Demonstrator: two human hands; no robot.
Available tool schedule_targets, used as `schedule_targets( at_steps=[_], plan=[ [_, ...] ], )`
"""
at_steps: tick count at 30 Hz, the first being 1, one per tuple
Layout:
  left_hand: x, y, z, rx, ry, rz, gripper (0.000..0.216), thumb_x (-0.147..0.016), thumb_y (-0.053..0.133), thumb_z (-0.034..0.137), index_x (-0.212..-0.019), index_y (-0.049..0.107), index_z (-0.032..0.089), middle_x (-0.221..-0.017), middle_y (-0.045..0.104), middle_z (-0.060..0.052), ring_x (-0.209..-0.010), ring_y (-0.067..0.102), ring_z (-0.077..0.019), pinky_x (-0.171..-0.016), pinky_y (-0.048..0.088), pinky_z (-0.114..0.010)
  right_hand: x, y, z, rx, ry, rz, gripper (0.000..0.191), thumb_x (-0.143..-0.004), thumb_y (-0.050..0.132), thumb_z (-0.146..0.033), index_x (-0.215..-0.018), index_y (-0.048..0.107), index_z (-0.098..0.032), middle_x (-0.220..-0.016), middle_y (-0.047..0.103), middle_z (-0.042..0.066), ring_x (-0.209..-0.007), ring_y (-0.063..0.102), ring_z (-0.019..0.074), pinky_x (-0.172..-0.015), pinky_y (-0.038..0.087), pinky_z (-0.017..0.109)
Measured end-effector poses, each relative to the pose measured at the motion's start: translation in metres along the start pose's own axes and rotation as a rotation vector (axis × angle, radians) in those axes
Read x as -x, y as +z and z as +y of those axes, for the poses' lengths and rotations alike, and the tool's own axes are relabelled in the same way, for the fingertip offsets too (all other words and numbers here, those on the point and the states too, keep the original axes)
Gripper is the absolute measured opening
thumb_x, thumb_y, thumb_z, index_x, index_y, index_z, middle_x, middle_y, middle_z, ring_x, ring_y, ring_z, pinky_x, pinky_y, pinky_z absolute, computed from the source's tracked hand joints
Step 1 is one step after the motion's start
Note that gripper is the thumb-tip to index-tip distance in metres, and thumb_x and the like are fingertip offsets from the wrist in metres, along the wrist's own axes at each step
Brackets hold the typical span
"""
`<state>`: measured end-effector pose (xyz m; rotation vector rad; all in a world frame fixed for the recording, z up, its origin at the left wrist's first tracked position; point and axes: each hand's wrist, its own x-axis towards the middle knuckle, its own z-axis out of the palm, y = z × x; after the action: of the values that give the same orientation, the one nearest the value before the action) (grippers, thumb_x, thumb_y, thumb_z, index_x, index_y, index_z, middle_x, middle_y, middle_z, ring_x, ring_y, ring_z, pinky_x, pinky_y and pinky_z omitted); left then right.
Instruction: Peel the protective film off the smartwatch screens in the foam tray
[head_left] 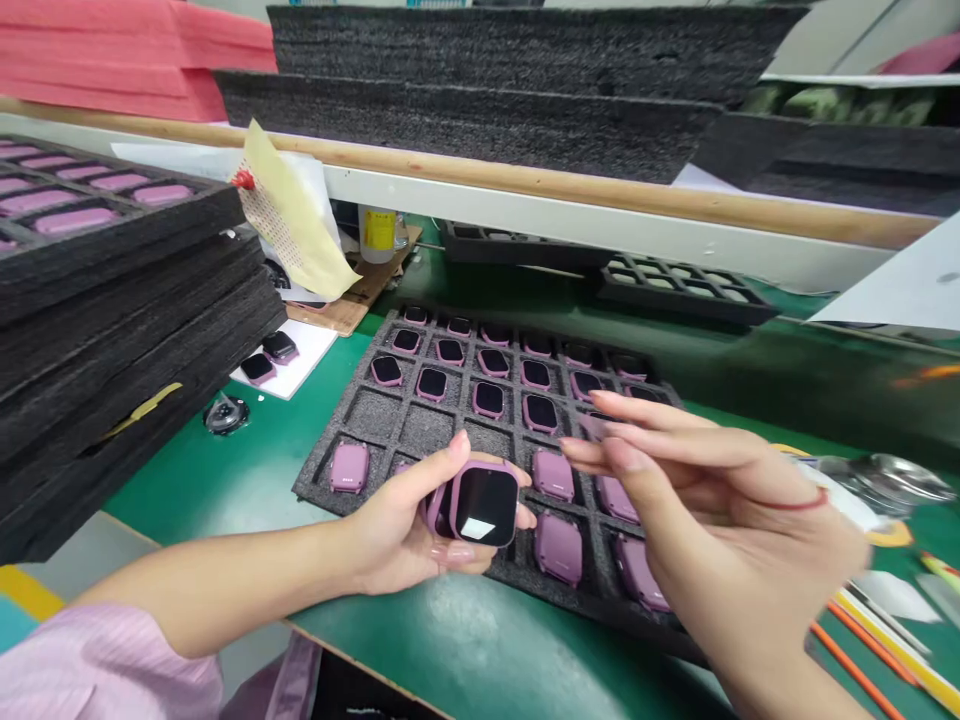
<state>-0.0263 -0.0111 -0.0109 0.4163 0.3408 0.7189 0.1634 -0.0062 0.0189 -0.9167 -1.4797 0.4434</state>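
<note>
While its glossy black screen (487, 495) faces up, the purple rounded-square watch (486, 464) sits edge-gripped in the left hand (405, 535), probably sparing the glass, above the black foam tray (427, 428). Right hand (739, 515): fingertips nearly together, can't tell if holding anything.

A left hand (409, 525) holds a purple smartwatch (487, 505), dark screen up, above a black foam tray (427, 428) of similar watches (541, 412). At the right hand's (735, 500) blurred fingertips is possibly a thin film (595, 427).
</note>
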Motion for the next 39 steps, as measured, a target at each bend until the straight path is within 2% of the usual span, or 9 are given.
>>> schedule_targets(
  at_steps=[4, 7, 11, 15, 20, 24, 28, 31, 39],
  plan=[
    [-0.002, -0.002, 0.000, -0.004, 0.001, -0.003, 0.045, -0.084, 0.071, 0.057, -0.097, 0.069, 0.013, -0.079, 0.067, -0.006, -0.041, 0.041, -0.0042, -0.044, 0.022, -0.021, 0.012, -0.009, -0.006, 0.120, -0.214, -0.303, 0.032, -0.087, 0.068, -0.009, -0.110, 0.074, -0.030, -0.108, 0.078, 0.001, -0.098, 0.076, 0.0200, -0.088, 0.066, 0.032],
    [-0.002, -0.001, 0.001, -0.006, -0.015, 0.004, 0.046, -0.083, 0.072, 0.057, -0.099, 0.070, 0.013, -0.068, 0.060, -0.001, -0.041, 0.039, -0.0042, -0.042, 0.020, -0.019, 0.023, -0.013, -0.010, 0.122, -0.258, -0.499, 0.038, -0.097, 0.050, -0.016, -0.125, 0.069, -0.033, -0.116, 0.077, 0.000, -0.107, 0.074, 0.0221, -0.093, 0.064, 0.035],
    [0.000, 0.001, 0.002, -0.008, -0.023, 0.034, 0.048, -0.080, 0.075, 0.057, -0.098, 0.069, 0.013, -0.070, 0.058, -0.001, -0.044, 0.039, -0.0043, -0.040, 0.018, -0.018, 0.031, -0.013, -0.012, 0.130, -0.268, -0.551, 0.044, -0.099, 0.043, -0.017, -0.135, 0.063, -0.034, -0.120, 0.076, 0.000, -0.111, 0.072, 0.0234, -0.100, 0.060, 0.036],
    [0.000, 0.001, 0.001, -0.028, -0.028, 0.052, 0.047, -0.080, 0.075, 0.057, -0.096, 0.068, 0.013, -0.066, 0.055, 0.001, -0.043, 0.037, -0.0040, -0.040, 0.020, -0.017, 0.025, -0.009, -0.007, 0.208, -0.408, -0.574, 0.041, -0.098, 0.045, -0.012, -0.129, 0.066, -0.030, -0.115, 0.077, 0.001, -0.104, 0.074, 0.0216, -0.094, 0.062, 0.034],
    [-0.001, -0.001, -0.002, -0.120, 0.003, 0.073, 0.051, -0.081, 0.070, 0.065, -0.082, 0.061, 0.015, -0.053, 0.044, 0.006, -0.041, 0.029, -0.0036, -0.043, 0.020, -0.017, 0.013, 0.003, -0.008, 0.335, -0.550, -0.482, 0.030, -0.083, 0.072, -0.012, -0.111, 0.069, -0.023, -0.101, 0.079, 0.005, -0.092, 0.071, 0.0249, -0.082, 0.059, 0.043],
    [-0.002, 0.001, -0.004, -0.263, 0.042, 0.105, 0.057, -0.079, 0.068, 0.070, -0.067, 0.049, 0.017, -0.044, 0.034, 0.009, -0.039, 0.021, -0.0031, -0.043, 0.018, -0.018, 0.013, 0.008, -0.008, 0.331, -0.438, -0.451, 0.036, -0.087, 0.073, -0.022, -0.121, 0.062, -0.022, -0.094, 0.073, 0.007, -0.081, 0.065, 0.0220, -0.071, 0.055, 0.039],
    [-0.004, 0.002, -0.007, -0.361, 0.119, 0.111, 0.059, -0.076, 0.069, 0.073, -0.075, 0.055, 0.016, -0.049, 0.036, 0.009, -0.040, 0.020, -0.0038, -0.040, 0.011, -0.021, 0.018, 0.009, -0.002, 0.270, -0.320, -0.538, 0.055, -0.087, 0.075, -0.029, -0.136, 0.053, -0.020, -0.085, 0.065, 0.003, -0.075, 0.060, 0.0177, -0.067, 0.052, 0.035],
    [-0.005, 0.001, -0.008, -0.359, 0.147, 0.102, 0.056, -0.077, 0.071, 0.069, -0.077, 0.057, 0.015, -0.050, 0.037, 0.008, -0.042, 0.021, -0.0041, -0.041, 0.013, -0.020, 0.017, 0.009, -0.001, 0.210, -0.251, -0.572, 0.051, -0.087, 0.075, -0.022, -0.133, 0.054, -0.020, -0.081, 0.062, -0.001, -0.072, 0.058, 0.0146, -0.067, 0.052, 0.032],
    [-0.002, 0.002, -0.002, -0.195, 0.073, 0.105, 0.056, -0.078, 0.072, 0.068, -0.075, 0.062, 0.013, -0.044, 0.045, 0.004, -0.038, 0.028, -0.0038, -0.043, 0.019, -0.019, 0.007, 0.002, -0.008, 0.185, -0.169, -0.523, 0.048, -0.081, 0.078, -0.022, -0.124, 0.058, -0.025, -0.104, 0.072, 0.002, -0.090, 0.066, 0.0163, -0.081, 0.056, 0.031]
  ],
)
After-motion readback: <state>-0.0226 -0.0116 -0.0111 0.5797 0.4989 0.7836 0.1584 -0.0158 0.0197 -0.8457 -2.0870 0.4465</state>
